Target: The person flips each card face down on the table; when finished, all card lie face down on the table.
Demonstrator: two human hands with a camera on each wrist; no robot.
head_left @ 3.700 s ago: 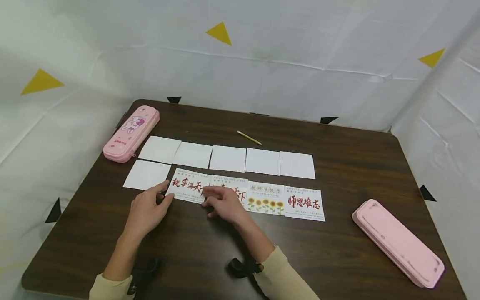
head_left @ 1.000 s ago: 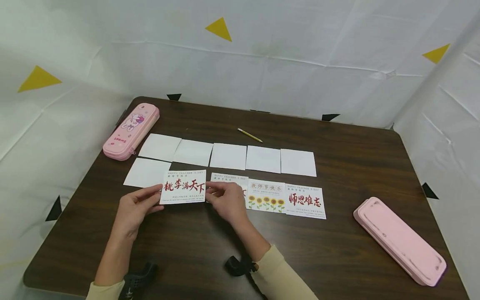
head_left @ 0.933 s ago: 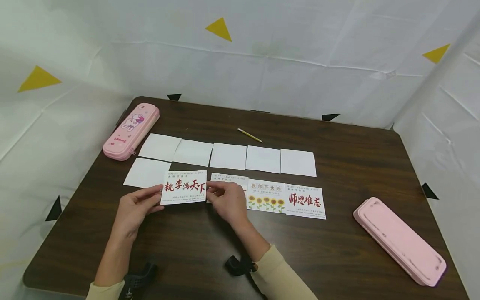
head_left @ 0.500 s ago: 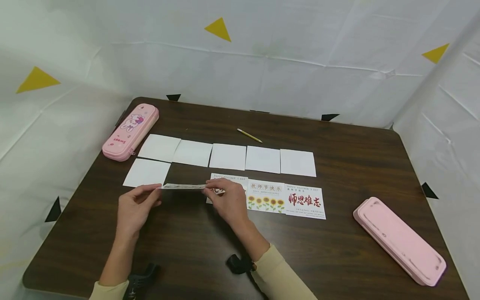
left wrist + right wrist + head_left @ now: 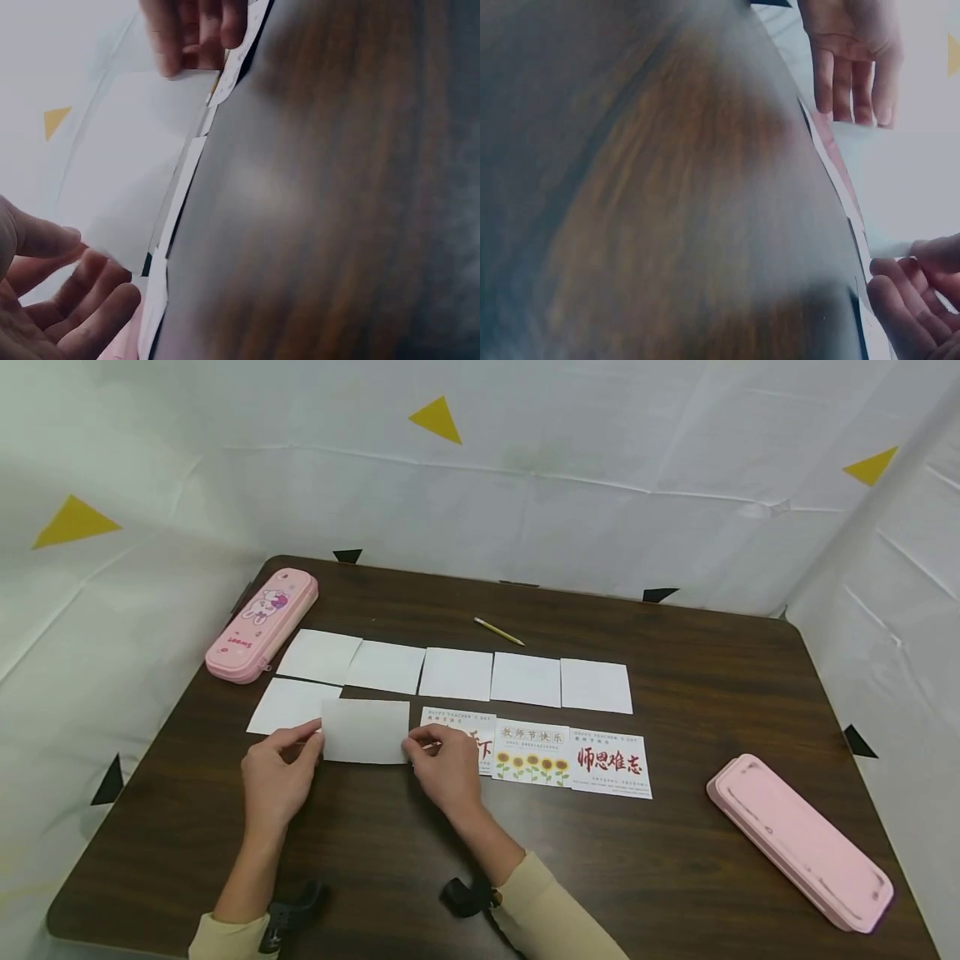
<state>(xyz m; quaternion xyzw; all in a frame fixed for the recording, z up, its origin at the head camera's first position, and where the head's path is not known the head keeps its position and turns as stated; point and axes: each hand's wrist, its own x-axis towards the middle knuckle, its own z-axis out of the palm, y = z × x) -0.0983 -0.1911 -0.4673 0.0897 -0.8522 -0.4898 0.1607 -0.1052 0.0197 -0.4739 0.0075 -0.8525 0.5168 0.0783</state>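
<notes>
A card (image 5: 366,732) hangs between both hands with its blank white side toward the head camera. My left hand (image 5: 279,774) pinches its left edge between thumb and fingers. At the opposite edge, my right hand (image 5: 448,768) pinches it the same way. Both wrist views show the card (image 5: 139,165) held clear of the dark tabletop. Just right of it lies a printed card (image 5: 483,752) with red characters, partly covered by the right hand. Beyond that are a sunflower card (image 5: 532,753) and another red-lettered card (image 5: 611,762). A blank card (image 5: 288,706) lies beside the left hand.
Several blank cards (image 5: 455,674) form a row farther back on the table (image 5: 675,693). A pencil (image 5: 498,631) lies behind them. One pink pencil case (image 5: 262,625) sits at the back left, another pink case (image 5: 801,843) at the right.
Both hands have picked the card up from the row and flipped it over. Its red-lettered face showed a second ago, then its edge, and now its blank side shows.
</notes>
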